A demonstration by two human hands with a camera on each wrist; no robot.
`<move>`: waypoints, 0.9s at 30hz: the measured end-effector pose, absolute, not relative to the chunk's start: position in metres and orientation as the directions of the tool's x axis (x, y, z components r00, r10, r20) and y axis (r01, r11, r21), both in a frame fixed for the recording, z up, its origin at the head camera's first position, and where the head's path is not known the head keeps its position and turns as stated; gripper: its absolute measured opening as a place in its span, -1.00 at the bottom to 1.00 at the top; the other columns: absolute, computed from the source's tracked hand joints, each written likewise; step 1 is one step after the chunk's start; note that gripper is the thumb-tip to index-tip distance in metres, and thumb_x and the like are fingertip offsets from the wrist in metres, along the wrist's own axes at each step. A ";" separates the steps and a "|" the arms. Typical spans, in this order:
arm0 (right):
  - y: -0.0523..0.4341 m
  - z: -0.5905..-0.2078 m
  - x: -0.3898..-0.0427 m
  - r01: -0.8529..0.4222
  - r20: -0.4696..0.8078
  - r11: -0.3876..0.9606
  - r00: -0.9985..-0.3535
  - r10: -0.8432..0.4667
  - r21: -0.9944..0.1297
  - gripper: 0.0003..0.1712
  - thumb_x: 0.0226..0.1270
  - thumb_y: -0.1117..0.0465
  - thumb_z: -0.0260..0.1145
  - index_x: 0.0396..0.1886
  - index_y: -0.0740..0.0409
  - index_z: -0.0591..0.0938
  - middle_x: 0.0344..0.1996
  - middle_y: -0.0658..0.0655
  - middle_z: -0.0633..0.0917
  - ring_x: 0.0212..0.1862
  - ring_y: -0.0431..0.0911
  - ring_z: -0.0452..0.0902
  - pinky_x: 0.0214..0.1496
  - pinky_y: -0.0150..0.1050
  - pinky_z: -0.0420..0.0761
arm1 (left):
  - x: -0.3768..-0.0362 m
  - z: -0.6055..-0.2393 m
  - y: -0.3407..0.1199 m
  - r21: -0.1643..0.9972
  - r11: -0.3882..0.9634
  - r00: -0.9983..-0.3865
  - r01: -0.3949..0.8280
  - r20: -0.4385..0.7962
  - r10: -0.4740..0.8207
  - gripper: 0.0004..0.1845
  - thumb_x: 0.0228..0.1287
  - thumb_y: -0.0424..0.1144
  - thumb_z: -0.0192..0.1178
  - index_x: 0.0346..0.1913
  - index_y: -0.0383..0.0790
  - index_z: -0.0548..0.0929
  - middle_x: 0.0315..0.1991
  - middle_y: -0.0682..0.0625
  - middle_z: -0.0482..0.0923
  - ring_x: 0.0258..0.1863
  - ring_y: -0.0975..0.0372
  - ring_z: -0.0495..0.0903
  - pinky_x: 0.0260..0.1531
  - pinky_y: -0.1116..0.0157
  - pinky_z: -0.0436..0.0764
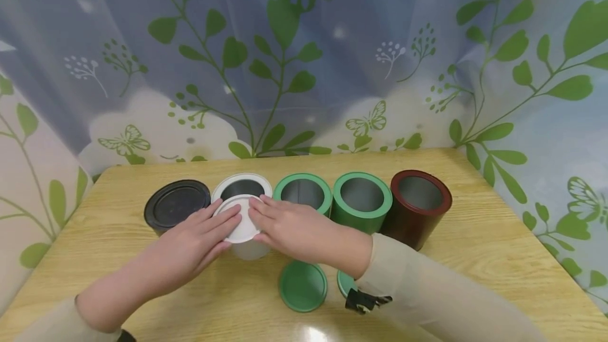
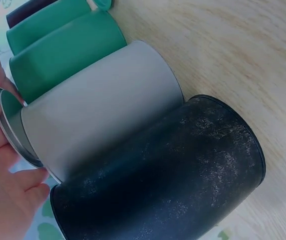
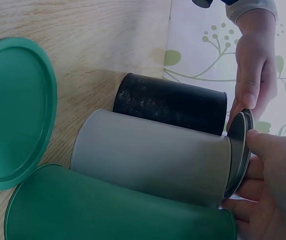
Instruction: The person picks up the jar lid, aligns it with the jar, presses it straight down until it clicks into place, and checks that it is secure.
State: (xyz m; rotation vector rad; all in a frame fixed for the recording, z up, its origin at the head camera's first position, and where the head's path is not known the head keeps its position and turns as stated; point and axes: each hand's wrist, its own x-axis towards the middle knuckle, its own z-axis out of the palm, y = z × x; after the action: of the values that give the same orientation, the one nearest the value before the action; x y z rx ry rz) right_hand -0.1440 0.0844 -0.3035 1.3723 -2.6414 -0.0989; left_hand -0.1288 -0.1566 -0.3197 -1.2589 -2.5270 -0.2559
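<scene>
Wooden desk (image 1: 475, 236) carrying a row of five cans: black can (image 1: 177, 206) lidded, white can (image 1: 241, 190), two green cans (image 1: 304, 192) (image 1: 362, 200), dark red can (image 1: 420, 205). Left hand (image 1: 192, 244) and right hand (image 1: 294, 228), fingers nearly straight, touching the white lid (image 1: 242, 220) from both sides, tilted on the white can's near rim. Two green lids (image 1: 302, 285) lying flat in front.

Left hand (image 1: 192, 244) and right hand (image 1: 294, 228): palms down, fingers extended, fingertips nearly meeting; forearms converge from lower frame edge.
</scene>
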 end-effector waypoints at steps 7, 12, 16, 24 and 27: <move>0.085 -0.302 -0.146 -0.805 0.103 0.582 -0.573 -0.813 0.117 -0.41 0.50 -0.02 -0.05 0.37 0.21 0.29 0.36 0.13 0.25 0.37 -0.05 0.12 0.31 -0.25 0.21 | -0.132 -0.319 -0.156 0.026 0.607 -0.583 0.794 0.313 0.750 -0.49 0.32 -0.18 0.14 0.29 -0.28 0.41 0.27 -0.14 0.35 0.25 -0.13 0.28 0.10 -0.09 0.36; 0.085 -0.302 -0.148 -0.809 0.115 0.577 -0.566 -0.816 0.113 -0.42 0.50 -0.02 -0.05 0.36 0.22 0.31 0.35 0.14 0.27 0.36 -0.04 0.14 0.31 -0.24 0.22 | -0.134 -0.317 -0.156 0.032 0.611 -0.590 0.791 0.305 0.747 -0.51 0.40 -0.11 0.04 0.29 -0.28 0.40 0.27 -0.14 0.36 0.25 -0.14 0.29 0.08 -0.10 0.37; 0.084 -0.302 -0.150 -0.804 0.101 0.583 -0.575 -0.812 0.113 -0.41 0.50 -0.03 -0.07 0.37 0.21 0.29 0.36 0.13 0.25 0.37 -0.03 0.13 0.32 -0.24 0.21 | -0.135 -0.314 -0.155 0.047 0.615 -0.600 0.787 0.289 0.746 -0.50 0.34 -0.18 0.11 0.30 -0.28 0.40 0.27 -0.13 0.35 0.25 -0.13 0.28 0.08 -0.10 0.37; 0.083 -0.301 -0.153 -0.798 0.084 0.596 -0.590 -0.803 0.090 -0.42 0.50 -0.02 -0.07 0.37 0.21 0.28 0.37 0.13 0.24 0.38 -0.03 0.10 0.32 -0.22 0.20 | -0.139 -0.312 -0.154 0.068 0.634 -0.629 0.770 0.249 0.737 -0.49 0.34 -0.17 0.11 0.30 -0.26 0.39 0.29 -0.10 0.33 0.27 -0.12 0.26 0.10 -0.09 0.35; 0.083 -0.300 -0.154 -0.792 0.078 0.604 -0.599 -0.797 0.093 -0.41 0.51 -0.02 -0.08 0.38 0.20 0.28 0.37 0.13 0.24 0.38 -0.04 0.09 0.32 -0.21 0.20 | -0.141 -0.312 -0.153 0.076 0.633 -0.630 0.770 0.249 0.736 -0.49 0.35 -0.16 0.10 0.30 -0.27 0.39 0.29 -0.10 0.33 0.27 -0.12 0.26 0.11 -0.09 0.35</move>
State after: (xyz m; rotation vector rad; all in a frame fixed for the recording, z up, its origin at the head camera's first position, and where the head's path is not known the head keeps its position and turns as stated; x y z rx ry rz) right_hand -0.1542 0.0831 -0.3003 1.3492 -2.7123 -0.0737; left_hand -0.1405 -0.1532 -0.3116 -1.2409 -2.6595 -0.2595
